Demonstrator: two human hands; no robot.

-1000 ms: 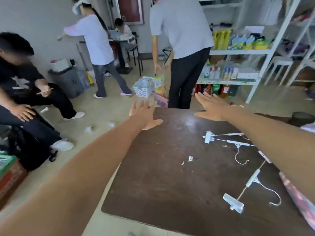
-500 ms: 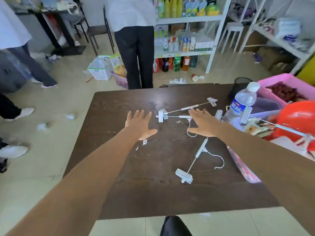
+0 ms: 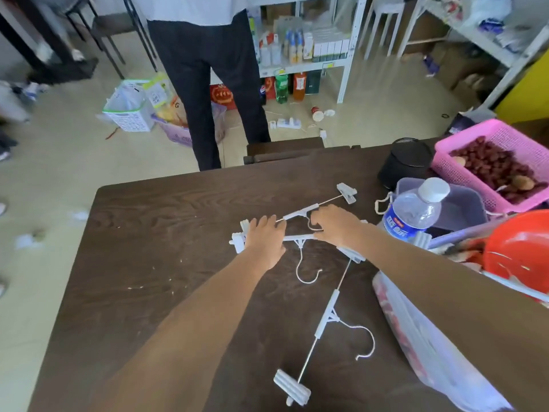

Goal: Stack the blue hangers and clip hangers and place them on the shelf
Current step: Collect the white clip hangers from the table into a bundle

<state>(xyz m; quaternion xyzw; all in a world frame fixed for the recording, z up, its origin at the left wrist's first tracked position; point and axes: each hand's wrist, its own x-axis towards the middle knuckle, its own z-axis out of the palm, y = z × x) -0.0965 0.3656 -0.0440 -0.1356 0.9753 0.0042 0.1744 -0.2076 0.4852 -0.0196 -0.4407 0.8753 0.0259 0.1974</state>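
- the task looks barely begun: three white clip hangers lie loose on the dark table (image 3: 166, 263), none stacked, and none on the white shelf (image 3: 344, 58) that stands beyond the far edge. no blue hangers show anywhere in view.
- left hand (image 3: 264, 242) lies palm down on the left end of the middle clip hanger (image 3: 300, 239), fingers curled over its bar and end clip; whether it truly grips or only presses, i cannot tell.
- right hand (image 3: 335, 226) is closed narrow around the hook and centre of the far clip hanger (image 3: 301, 212), which runs slantwise up to a clip near the water bottle (image 3: 411, 212).
- these two hangers lie close together under the hands, nearly parallel, so gathering them seems the step in hand.
- the near clip hanger (image 3: 325, 319) lies apart, untouched, running from under the right wrist down toward the table's near edge, hook curling right.
- each hanger is a thin metal rod with a pale plastic centre piece, a wire hook and a chunky clip at either end.
- left to do: collect all three, find any blue ones, carry them to the shelf.
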